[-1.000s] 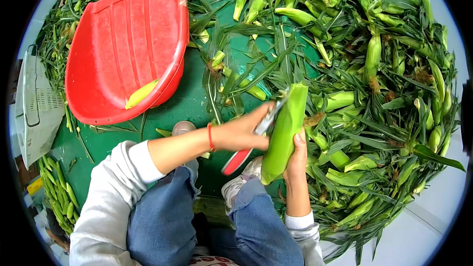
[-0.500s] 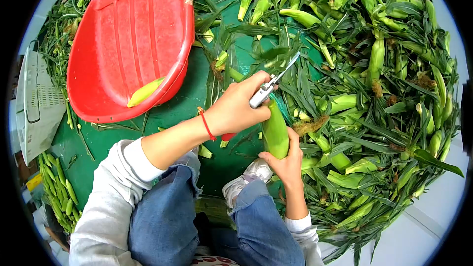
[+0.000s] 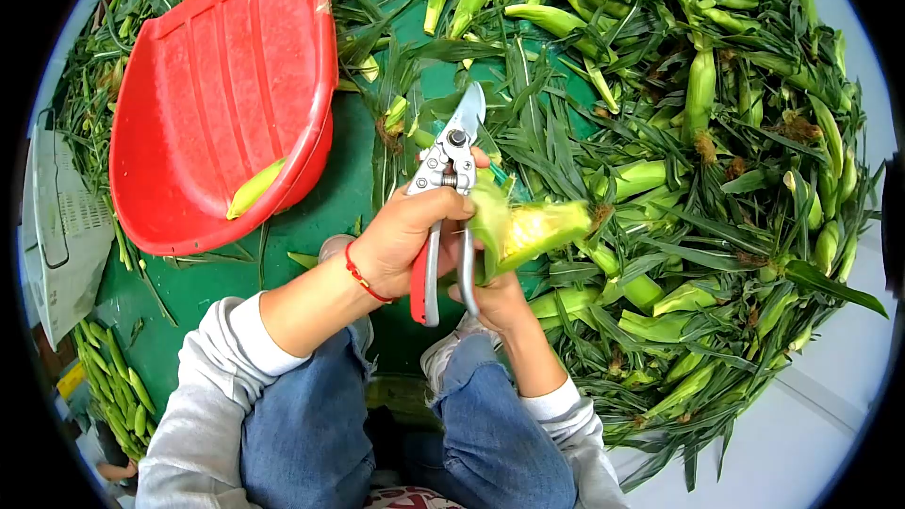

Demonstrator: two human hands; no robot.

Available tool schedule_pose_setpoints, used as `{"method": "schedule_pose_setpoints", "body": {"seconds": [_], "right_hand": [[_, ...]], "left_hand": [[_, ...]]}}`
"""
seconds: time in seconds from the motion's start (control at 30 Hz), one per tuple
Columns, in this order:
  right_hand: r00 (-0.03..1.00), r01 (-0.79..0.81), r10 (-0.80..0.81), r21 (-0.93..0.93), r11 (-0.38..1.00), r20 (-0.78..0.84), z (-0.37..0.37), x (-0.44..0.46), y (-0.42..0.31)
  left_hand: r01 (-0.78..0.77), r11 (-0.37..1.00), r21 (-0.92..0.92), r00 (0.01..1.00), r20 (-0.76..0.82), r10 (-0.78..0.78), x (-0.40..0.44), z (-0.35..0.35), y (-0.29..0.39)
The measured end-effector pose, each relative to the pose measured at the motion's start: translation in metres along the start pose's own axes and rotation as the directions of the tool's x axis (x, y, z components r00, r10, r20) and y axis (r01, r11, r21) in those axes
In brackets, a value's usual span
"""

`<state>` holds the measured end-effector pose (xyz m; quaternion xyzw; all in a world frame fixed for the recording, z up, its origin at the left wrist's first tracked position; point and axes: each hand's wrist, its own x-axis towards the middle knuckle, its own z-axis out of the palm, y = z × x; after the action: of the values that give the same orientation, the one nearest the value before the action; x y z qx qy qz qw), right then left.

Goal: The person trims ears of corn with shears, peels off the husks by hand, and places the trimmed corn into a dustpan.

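Observation:
In my left hand [image 3: 401,236] is a pair of pruning shears [image 3: 449,167], its blades pointing up and away and its red and grey handles hanging below my fingers. My right hand [image 3: 507,309] grips an ear of corn [image 3: 547,231] from below. Part of the green husk is parted, and pale yellow kernels show. The ear is tilted to the right and partly blurred. My left thumb is close against the husk; whether those fingers also pinch it, I cannot tell. The right fingers are partly hidden behind the handles and husk.
A red plastic scoop [image 3: 226,104] on the left holds one peeled ear [image 3: 255,190]. Unhusked corn and leaves [image 3: 698,254] are heaped along the right and back. A white basket [image 3: 66,226] and a pile of slim green ears [image 3: 113,382] are at far left.
The ear has swung rightward and its husk has parted, baring kernels. The shears have turned to show their full side. My left hand has moved slightly left and down.

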<state>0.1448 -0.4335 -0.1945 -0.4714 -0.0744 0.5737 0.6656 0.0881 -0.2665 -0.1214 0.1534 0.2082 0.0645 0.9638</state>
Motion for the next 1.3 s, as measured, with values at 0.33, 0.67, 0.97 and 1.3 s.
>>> {"method": "schedule_pose_setpoints", "body": {"seconds": [0.33,0.67,0.97,1.3], "right_hand": [[0.992,-0.099,-0.047,-0.943,0.318,-0.120,0.006,-0.016,-0.038],[0.957,0.288,-0.220,-0.726,0.625,0.191,0.008,-0.009,-0.091],[0.985,-0.147,-0.171,-0.505,-0.851,0.002,-0.218,0.061,-0.182],[0.807,0.166,-0.336,-0.733,-0.660,0.485,-0.076,0.052,-0.266]], "left_hand": [[-0.082,-0.940,0.330,0.984,0.175,-0.024,-0.008,-0.085,-0.012],[-0.089,0.496,0.864,0.992,0.029,0.126,-0.056,-0.043,0.016],[0.552,-0.498,0.668,0.735,-0.107,0.670,-0.089,-0.074,0.208],[0.533,-0.671,0.515,0.759,0.058,0.648,-0.086,-0.181,0.245]]}}
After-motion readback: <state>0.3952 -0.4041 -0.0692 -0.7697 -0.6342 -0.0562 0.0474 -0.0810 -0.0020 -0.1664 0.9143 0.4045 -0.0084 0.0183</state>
